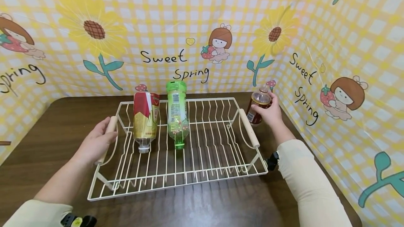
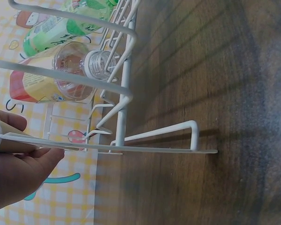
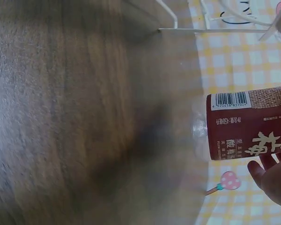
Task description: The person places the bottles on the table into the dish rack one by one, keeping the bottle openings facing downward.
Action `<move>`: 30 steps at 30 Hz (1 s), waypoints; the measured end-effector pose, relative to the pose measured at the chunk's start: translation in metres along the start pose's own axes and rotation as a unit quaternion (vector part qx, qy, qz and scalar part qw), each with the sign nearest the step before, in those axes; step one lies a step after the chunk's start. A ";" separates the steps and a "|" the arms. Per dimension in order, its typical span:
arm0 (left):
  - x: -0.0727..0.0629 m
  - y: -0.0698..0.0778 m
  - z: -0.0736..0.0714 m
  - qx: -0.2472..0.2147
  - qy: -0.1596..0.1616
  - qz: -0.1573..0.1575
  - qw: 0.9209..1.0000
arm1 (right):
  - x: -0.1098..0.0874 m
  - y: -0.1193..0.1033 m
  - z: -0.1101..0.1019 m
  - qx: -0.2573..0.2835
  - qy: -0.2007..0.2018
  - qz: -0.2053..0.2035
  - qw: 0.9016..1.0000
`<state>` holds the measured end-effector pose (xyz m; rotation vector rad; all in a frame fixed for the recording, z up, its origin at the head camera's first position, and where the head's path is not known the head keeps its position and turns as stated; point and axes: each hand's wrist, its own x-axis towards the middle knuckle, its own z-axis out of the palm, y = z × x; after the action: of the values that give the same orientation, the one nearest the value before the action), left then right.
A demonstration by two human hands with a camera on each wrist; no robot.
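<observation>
A white wire dish rack (image 1: 110,196) stands on the table with a wooden handle at each end. My left hand (image 1: 94,143) grips the left handle (image 1: 112,124), thumb on the inner side. Beyond the rack's right end, my right hand (image 1: 273,113) holds a drink bottle (image 3: 243,124) with a dark red label and clear shoulders. This bottle leans slightly, its base close over the tabletop. Inside the rack, a red-and-gold labelled bottle (image 1: 146,118) and a green bottle (image 1: 177,111) lie side by side, caps toward me.
The right wooden handle (image 1: 249,128) rises between the rack and the held bottle. A yellow checked cloth (image 1: 176,20) with printed sunflowers walls off the back and sides of the brown wooden table (image 1: 202,209).
</observation>
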<state>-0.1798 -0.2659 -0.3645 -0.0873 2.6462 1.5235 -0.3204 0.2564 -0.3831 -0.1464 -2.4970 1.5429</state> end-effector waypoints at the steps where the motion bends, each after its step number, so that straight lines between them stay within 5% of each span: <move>1: 0.000 0.000 0.000 -0.001 0.000 0.000 1.000 | -0.001 -0.003 -0.001 0.002 0.000 -0.005 1.000; 10: 0.000 -0.001 -0.001 0.011 -0.002 0.000 1.000 | -0.008 -0.029 -0.014 0.036 -0.012 -0.043 0.998; 30: 0.001 -0.002 -0.001 -0.012 -0.005 -0.002 1.000 | -0.020 -0.073 -0.022 0.022 -0.008 -0.071 0.997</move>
<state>-0.1806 -0.2674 -0.3656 -0.0860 2.6200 1.5501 -0.2949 0.2390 -0.3107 0.0488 -2.4255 1.5448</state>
